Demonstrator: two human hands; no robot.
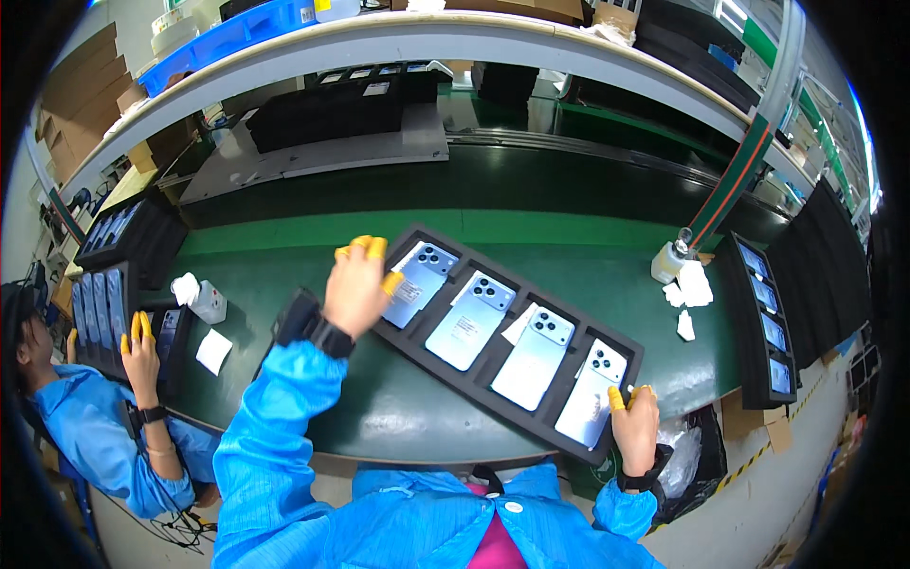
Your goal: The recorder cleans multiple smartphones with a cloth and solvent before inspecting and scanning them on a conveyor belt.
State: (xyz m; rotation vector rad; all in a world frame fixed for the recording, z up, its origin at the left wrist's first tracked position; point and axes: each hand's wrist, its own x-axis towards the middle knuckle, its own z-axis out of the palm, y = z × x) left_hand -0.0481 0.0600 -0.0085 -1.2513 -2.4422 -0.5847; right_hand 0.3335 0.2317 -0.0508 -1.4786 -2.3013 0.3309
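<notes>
On dark-green flat table point(379, 412): black oblong foam tray point(492, 356), four pale-blue rectangular phones point(464, 325) in its slots. From tray, 9 o'clock: white squarish bottle point(210, 305), white paper sheet point(214, 352) nearby. 2 o'clock: squat translucent bottle point(667, 264), crumpled white tissues point(695, 283) adjacent. 3 o'clock: second phone-filled tray point(748, 337).

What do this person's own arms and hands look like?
Bright blue, loose sleeves cover the forearms. Both wrists wear black straps. The left hand and right hand each have yellow covers on some fingertips.
</notes>
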